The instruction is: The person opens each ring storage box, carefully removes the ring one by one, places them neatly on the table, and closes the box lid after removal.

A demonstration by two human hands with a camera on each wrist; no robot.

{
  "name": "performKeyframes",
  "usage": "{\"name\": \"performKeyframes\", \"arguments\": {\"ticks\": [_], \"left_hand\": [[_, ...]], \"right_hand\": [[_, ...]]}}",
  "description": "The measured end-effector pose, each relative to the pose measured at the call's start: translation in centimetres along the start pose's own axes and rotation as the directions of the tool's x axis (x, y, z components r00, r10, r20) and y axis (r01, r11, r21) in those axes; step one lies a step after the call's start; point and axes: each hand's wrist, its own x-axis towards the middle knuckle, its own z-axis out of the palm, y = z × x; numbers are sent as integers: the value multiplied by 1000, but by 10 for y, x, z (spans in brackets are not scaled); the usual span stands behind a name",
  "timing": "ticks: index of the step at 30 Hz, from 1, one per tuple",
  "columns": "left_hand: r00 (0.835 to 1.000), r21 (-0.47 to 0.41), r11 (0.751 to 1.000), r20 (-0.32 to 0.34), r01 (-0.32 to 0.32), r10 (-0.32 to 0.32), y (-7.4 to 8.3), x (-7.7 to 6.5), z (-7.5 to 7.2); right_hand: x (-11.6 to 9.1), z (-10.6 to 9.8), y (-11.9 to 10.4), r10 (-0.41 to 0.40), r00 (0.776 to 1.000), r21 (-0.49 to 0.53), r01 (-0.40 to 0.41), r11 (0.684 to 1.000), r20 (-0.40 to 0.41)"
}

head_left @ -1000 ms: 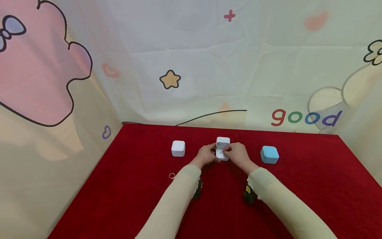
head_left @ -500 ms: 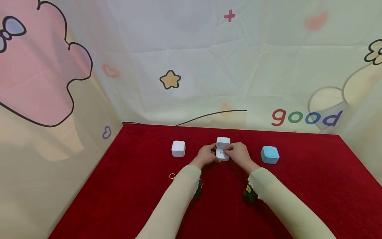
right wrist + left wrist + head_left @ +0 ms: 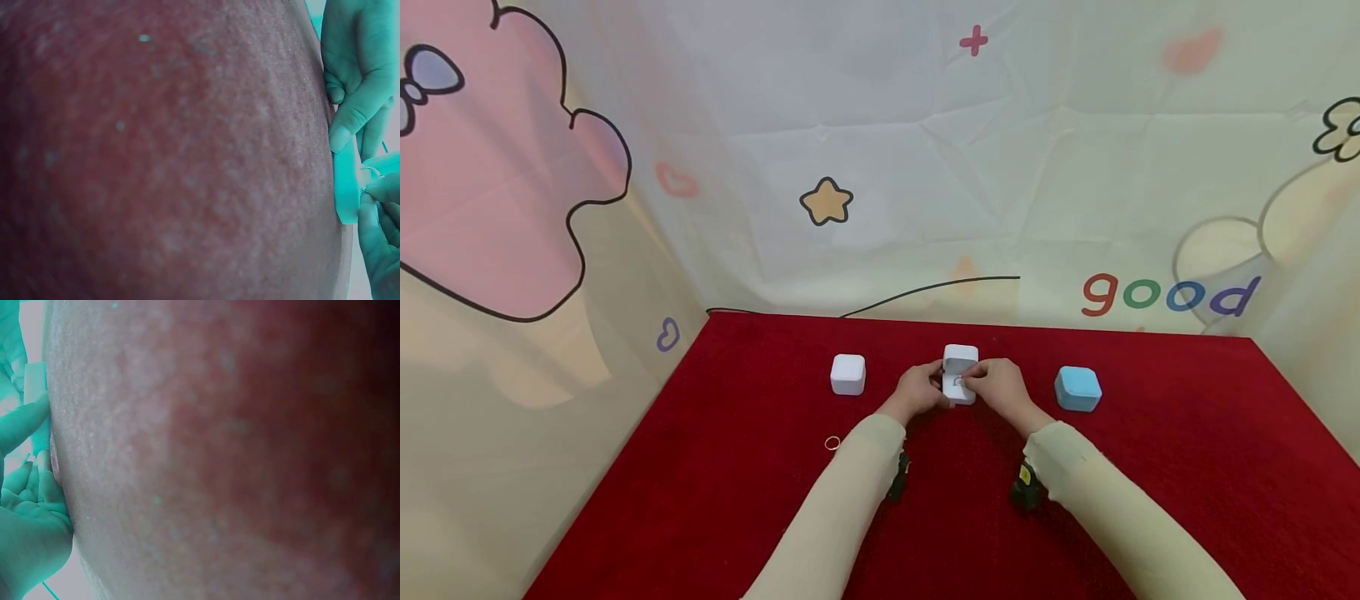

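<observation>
A white ring box (image 3: 961, 353) stands with its lid raised in the middle of the head view. My left hand (image 3: 917, 389) grips its left side, the thumb low at the front. From the right, my right hand (image 3: 1000, 386) pinches a small silvery ring (image 3: 957, 382) at the box's white inside. In the right wrist view the ring (image 3: 372, 169) shows a beaded-looking band beside the pinching fingertips, and a thumb presses on the box's side (image 3: 345, 187). Fingers hide part of the ring. Red cloth fills most of both wrist views.
To the left on the red-covered table (image 3: 715, 500) sits a closed white box (image 3: 847, 375). A light blue box (image 3: 1078, 389), also closed, is right of my right hand. Another ring (image 3: 832, 443) lies beside my left sleeve. A printed curtain (image 3: 880, 125) hangs behind.
Against the box's inside, the pinched ring has turned slightly and now shows more upright. Both hands and the box stay in almost the same place.
</observation>
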Motion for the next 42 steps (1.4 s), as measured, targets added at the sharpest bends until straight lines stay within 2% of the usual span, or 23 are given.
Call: {"name": "performKeyframes", "arguments": {"ticks": [8, 17, 42], "left_hand": [[1000, 7, 1000, -1, 7, -7, 0, 0, 0], [1000, 11, 1000, 3, 13, -13, 0, 0, 1], [1000, 15, 1000, -2, 6, -6, 2, -2, -1]], "right_hand": [[-1, -1, -2, 18, 1000, 12, -18, 1000, -1], [-1, -2, 3, 60, 998, 82, -61, 995, 7], [-1, -4, 1, 58, 998, 85, -58, 995, 8]]}}
